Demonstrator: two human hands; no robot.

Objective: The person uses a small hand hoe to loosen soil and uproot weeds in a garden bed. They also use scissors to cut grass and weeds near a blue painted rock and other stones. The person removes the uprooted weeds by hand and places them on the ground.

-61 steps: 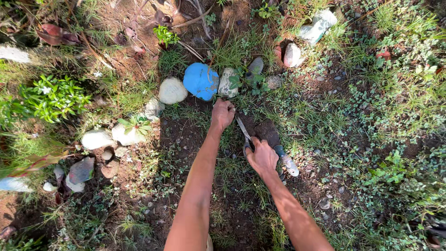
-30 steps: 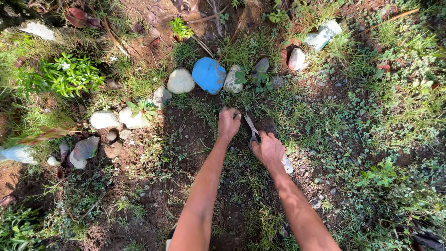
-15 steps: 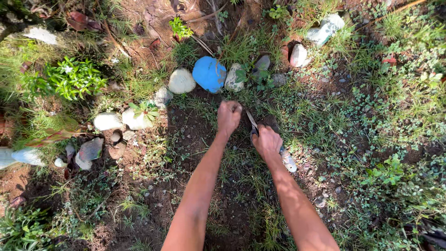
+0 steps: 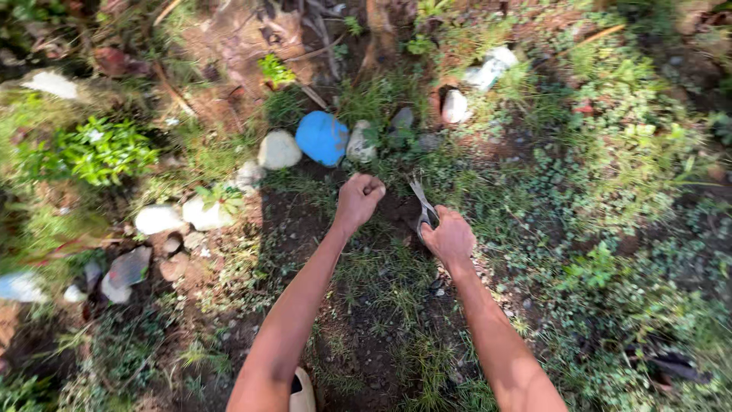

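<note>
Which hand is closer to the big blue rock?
The left hand. It is a closed fist just below the blue rock. The right hand, holding scissors, sits lower and farther right.

1. The scissors (image 4: pixel 422 204) in the right hand (image 4: pixel 450 238) looked like dull grey metal.
2. The blue stone (image 4: pixel 322 138) looked painted, smooth and matt.
3. The pale stones (image 4: pixel 279 149) appeared chalky and rough.
4. The soil (image 4: pixel 305 221) was dark and crumbly.
</note>
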